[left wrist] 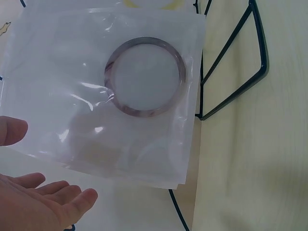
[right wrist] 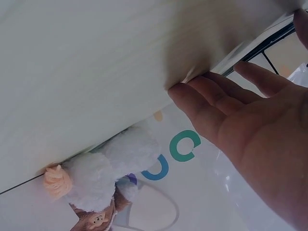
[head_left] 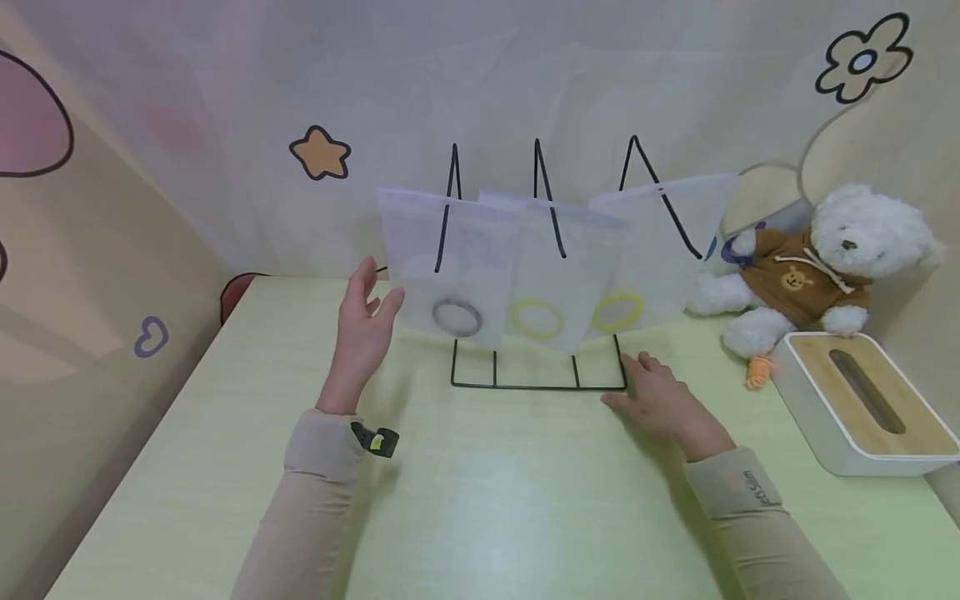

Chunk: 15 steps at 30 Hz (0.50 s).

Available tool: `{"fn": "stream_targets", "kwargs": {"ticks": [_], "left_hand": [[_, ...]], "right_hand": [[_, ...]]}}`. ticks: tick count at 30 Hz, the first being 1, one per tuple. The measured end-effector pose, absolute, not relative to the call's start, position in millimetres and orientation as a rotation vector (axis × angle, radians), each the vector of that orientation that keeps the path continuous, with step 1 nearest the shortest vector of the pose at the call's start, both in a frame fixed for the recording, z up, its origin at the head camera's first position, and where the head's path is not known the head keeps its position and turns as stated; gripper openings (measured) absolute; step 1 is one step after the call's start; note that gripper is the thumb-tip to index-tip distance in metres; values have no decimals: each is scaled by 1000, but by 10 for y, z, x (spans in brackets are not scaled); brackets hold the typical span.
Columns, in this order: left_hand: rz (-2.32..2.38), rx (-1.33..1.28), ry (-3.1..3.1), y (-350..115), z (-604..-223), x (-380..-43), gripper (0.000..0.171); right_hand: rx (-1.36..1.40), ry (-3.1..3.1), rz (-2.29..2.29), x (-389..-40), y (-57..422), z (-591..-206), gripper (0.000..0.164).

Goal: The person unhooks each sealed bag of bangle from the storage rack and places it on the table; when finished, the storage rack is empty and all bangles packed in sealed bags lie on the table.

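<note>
A black wire rack [head_left: 538, 387] stands on the table with three frosted plastic pouches hanging from its hooks. Inside the left pouch [head_left: 405, 287] shows a grey-purple bangle [left wrist: 110, 77]; the middle pouch [head_left: 570, 283] and right pouch [head_left: 660, 279] each hold a yellow bangle [head_left: 617, 311]. My left hand [head_left: 363, 342] is raised at the left edge of the left pouch, thumb and fingers apart, with nothing between them. Low by the rack base's right front corner, my right hand [head_left: 663, 404] has its fingers extended, fingertips right at the tabletop.
A white plush bear [head_left: 802, 267] in a brown hoodie sits at the back right. In front of it is a white tissue box [head_left: 843, 429] with a wooden lid. A patterned backdrop [head_left: 300, 67] hangs behind the table [head_left: 487, 500].
</note>
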<state>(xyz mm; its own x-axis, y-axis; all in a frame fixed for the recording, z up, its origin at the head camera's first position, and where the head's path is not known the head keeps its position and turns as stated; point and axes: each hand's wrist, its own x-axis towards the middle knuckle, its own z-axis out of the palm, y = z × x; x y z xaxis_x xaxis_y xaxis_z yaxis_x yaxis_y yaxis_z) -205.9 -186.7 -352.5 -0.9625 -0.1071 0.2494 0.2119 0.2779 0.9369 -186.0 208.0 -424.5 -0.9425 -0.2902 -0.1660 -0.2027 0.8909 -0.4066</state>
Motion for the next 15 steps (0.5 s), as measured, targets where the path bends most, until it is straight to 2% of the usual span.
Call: {"fn": "stream_targets", "kwargs": {"ticks": [15], "left_hand": [[-1814,-88,-2267,-1833,-3531,-2098,64]], "right_hand": [[-371,2839,-576,-1848,2077,-4230,78]]}}
